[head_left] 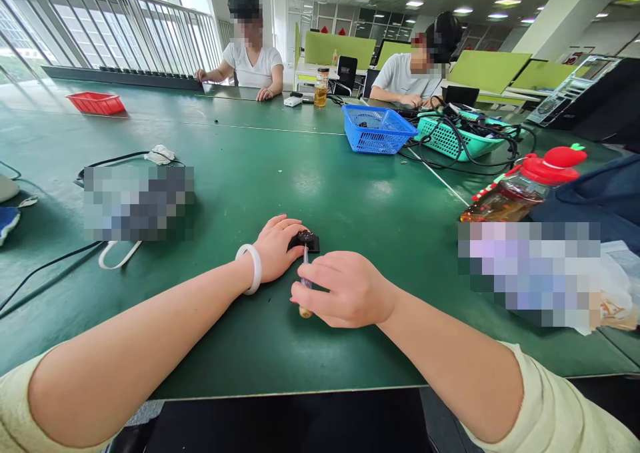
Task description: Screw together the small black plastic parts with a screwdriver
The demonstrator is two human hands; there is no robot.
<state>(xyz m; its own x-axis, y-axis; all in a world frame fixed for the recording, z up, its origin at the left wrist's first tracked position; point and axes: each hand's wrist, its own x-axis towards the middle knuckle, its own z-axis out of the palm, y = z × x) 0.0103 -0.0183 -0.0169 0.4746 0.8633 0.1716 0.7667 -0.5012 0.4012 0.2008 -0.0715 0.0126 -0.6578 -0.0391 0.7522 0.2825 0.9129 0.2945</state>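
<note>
Near the front of the green table [280,346], my left hand [275,247] is closed around the left side of a small black part [313,243] and presses it on the tabletop. A white band circles the left wrist. My right hand [350,289] pinches a small screwdriver [305,257] with a clear, purplish handle and a yellowish end. Its tip points away from me and meets the black part; the exact contact point is too small to make out. My left fingers hide much of the part.
A blue basket [377,133] and a green basket [445,139] full of black cables stand at the back right. A red-lidded bottle [515,196] and bags lie to the right. Toward the back left is a red tray [96,103]. Two people sit across the table.
</note>
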